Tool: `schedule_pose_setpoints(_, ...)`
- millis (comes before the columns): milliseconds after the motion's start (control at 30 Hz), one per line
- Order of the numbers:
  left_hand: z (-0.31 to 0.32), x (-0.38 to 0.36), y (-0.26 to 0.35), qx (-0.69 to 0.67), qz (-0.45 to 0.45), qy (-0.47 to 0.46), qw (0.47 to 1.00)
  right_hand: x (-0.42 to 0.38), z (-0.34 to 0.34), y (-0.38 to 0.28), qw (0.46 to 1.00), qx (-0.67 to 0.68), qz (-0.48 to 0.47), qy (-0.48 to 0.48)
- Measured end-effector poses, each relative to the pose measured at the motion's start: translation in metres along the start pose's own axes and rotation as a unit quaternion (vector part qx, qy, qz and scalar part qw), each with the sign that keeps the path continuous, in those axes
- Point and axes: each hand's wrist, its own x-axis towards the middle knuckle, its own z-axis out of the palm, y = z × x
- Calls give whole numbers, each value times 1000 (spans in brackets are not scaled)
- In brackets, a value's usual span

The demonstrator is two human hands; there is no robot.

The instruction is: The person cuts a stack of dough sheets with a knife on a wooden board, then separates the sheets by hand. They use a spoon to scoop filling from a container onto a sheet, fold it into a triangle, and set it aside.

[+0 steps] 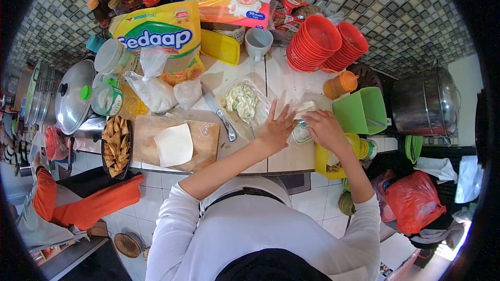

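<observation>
My left hand [277, 127] has its fingers spread, close to the handle of a spoon [252, 129] and the right edge of a clear tray [225, 105]. A pale, green-flecked filling [242, 101] lies in that tray with the spoon in it. My right hand [324, 129] reaches over a clear container [320, 100], fingers stretched out. Its fingertips are right at a small white folded piece [305, 106]. Under the fingers shows a labelled clear tub [301, 133]. Left of the tray, a square white wrapper sheet [174, 145] lies flat on a wooden board [147, 138], beside a knife [225, 119].
A black tray of brown folded pastries [116, 145] stands at the left. Stacked red bowls [314, 44], a green container [360, 109] and an orange-capped jar [341, 84] stand right. A yellow container [322, 160] sits under my right forearm. Another person's orange sleeve [44, 195] shows far left.
</observation>
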Motion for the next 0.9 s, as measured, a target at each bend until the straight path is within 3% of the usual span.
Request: schedule_pose_setpoints(900, 3, 1, 0, 4, 1, 7, 1000, 3, -2, -2, 1000, -8, 5, -4)
